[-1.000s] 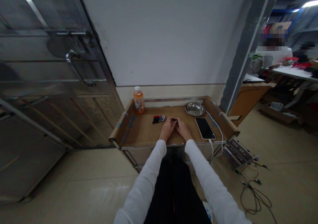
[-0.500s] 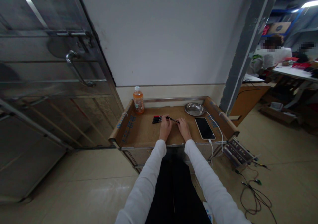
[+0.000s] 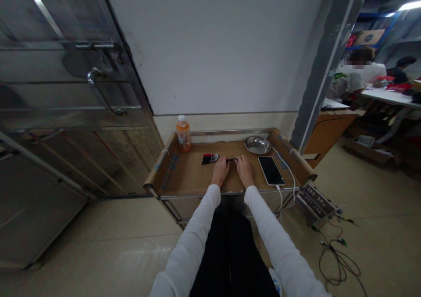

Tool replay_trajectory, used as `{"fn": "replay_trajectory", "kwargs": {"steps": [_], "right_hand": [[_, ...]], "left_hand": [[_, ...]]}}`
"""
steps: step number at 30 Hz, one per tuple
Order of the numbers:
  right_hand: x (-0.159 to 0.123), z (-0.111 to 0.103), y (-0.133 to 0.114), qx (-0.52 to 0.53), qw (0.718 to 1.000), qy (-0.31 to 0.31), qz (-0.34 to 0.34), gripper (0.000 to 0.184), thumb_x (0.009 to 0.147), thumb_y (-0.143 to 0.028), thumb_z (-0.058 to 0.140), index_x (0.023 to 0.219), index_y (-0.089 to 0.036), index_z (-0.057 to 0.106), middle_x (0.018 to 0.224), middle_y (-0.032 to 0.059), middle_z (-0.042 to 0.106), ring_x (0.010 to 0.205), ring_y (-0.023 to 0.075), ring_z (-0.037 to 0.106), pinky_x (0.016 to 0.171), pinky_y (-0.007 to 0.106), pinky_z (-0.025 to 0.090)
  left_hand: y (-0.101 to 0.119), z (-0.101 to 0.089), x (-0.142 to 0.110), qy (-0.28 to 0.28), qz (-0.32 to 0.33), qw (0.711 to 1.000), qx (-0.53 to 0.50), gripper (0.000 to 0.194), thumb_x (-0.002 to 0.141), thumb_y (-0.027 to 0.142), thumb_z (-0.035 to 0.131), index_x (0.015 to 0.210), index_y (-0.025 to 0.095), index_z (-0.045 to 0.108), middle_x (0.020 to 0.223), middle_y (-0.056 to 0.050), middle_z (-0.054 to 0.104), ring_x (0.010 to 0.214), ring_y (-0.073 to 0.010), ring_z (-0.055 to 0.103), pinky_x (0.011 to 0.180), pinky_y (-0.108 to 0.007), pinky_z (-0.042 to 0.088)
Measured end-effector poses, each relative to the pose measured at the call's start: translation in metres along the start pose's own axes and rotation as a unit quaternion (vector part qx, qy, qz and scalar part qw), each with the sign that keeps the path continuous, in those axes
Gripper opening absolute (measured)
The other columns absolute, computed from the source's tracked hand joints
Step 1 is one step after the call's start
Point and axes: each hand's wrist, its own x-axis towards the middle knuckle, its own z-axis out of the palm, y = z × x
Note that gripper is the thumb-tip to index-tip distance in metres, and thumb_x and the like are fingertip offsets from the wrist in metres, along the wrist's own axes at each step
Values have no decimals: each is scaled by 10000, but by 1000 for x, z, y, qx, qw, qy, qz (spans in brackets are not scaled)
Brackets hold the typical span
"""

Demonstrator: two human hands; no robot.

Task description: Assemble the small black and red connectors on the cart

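Observation:
Between my two hands lies a thin dark pen [image 3: 231,159], held roughly level just over the cardboard-lined cart top [image 3: 190,178]. My left hand [image 3: 221,170] is closed on its left end, and my right hand [image 3: 243,170] has its fingers closed on the right end. Most of the pen is covered by my fingers. Just left of my left hand, several marker pens [image 3: 209,159] with red and black ends lie side by side on the cardboard.
An orange drink bottle [image 3: 183,134] stands at the back left. At the right are a round metal dish [image 3: 257,145] and a phone [image 3: 271,170] with a white cable [image 3: 289,167]. Raised cardboard sides edge the cart. Cables [image 3: 338,262] lie on the floor; people sit beyond the doorway.
My left hand has shifted slightly right, away from the row of markers, uncovering their right ends. The pen, slanted before, now lies nearly level and shows less between my hands.

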Motion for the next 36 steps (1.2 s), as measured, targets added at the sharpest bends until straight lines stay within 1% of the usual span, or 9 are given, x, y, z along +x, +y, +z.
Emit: {"fn": "replay_trajectory", "kwargs": {"steps": [3, 7, 12, 16, 19, 24, 27, 31, 36], "right_hand": [[0, 1, -2, 24, 999, -20, -30, 247, 932, -185, 390, 1027, -180, 618, 1001, 96, 602, 950, 210, 529, 872, 334, 425], [-1, 2, -3, 49, 997, -42, -48, 242, 908, -160, 431, 1082, -186, 597, 1041, 77, 597, 969, 193, 536, 894, 326, 433], [-1, 2, -1, 20, 998, -62, -27, 227, 891, -152, 463, 1073, -174, 596, 1045, 82, 587, 1001, 198, 532, 890, 328, 431], [-1, 0, -2, -9, 998, -67, -19, 204, 899, -161, 449, 1019, -175, 613, 1011, 85, 589, 994, 202, 522, 877, 327, 421], [-1, -2, -3, -17, 998, -65, -19, 205, 910, -173, 437, 1002, -174, 621, 1002, 85, 590, 974, 196, 518, 866, 311, 412], [-1, -6, -5, -42, 997, -57, 24, 220, 927, -191, 411, 973, -158, 623, 994, 94, 589, 940, 194, 514, 836, 294, 401], [-1, -8, -6, -48, 997, -50, 29, 220, 921, -168, 404, 999, -148, 608, 992, 92, 589, 937, 190, 513, 835, 291, 395], [-2, -10, -10, -59, 997, -42, 28, 215, 879, -102, 407, 952, -153, 602, 978, 90, 583, 924, 184, 514, 833, 288, 386], [-3, -12, -13, -85, 994, -56, 35, 199, 858, -111, 421, 930, -154, 601, 991, 109, 571, 949, 207, 504, 850, 315, 378]], "left_hand": [[-1, 1, 2, -26, 22, 998, 57, 161, 891, 106, 405, 976, 150, 535, 994, -102, 612, 999, -216, 572, 906, -360, 444], [-4, 3, 3, -19, 23, 996, 82, 221, 879, 63, 369, 987, 145, 543, 1005, -107, 612, 1015, -220, 557, 908, -374, 437], [-4, 5, 1, 19, 29, 996, 78, 217, 868, 72, 395, 1001, 142, 552, 1079, -128, 569, 1059, -234, 525, 935, -400, 419], [-4, 5, 0, -5, 44, 997, 66, 173, 889, 135, 421, 960, 168, 576, 993, -95, 564, 1010, -230, 522, 922, -411, 417], [-5, 4, 0, -19, 42, 997, 69, 172, 911, 178, 416, 953, 174, 583, 976, -88, 570, 987, -223, 524, 918, -396, 414], [-4, 4, 1, -10, 8, 996, 92, 164, 915, 176, 419, 952, 151, 578, 983, -112, 586, 996, -231, 535, 898, -385, 419], [-4, 4, 1, 2, -5, 995, 96, 154, 909, 156, 424, 971, 132, 563, 988, -121, 589, 1002, -236, 541, 896, -390, 422], [-4, 5, 1, 6, 2, 996, 90, 125, 909, 182, 446, 941, 130, 555, 961, -109, 591, 978, -230, 552, 901, -391, 425], [-5, 8, 1, -8, 21, 997, 74, 114, 905, 202, 459, 895, 148, 558, 932, -90, 596, 955, -216, 560, 919, -387, 425]]}}
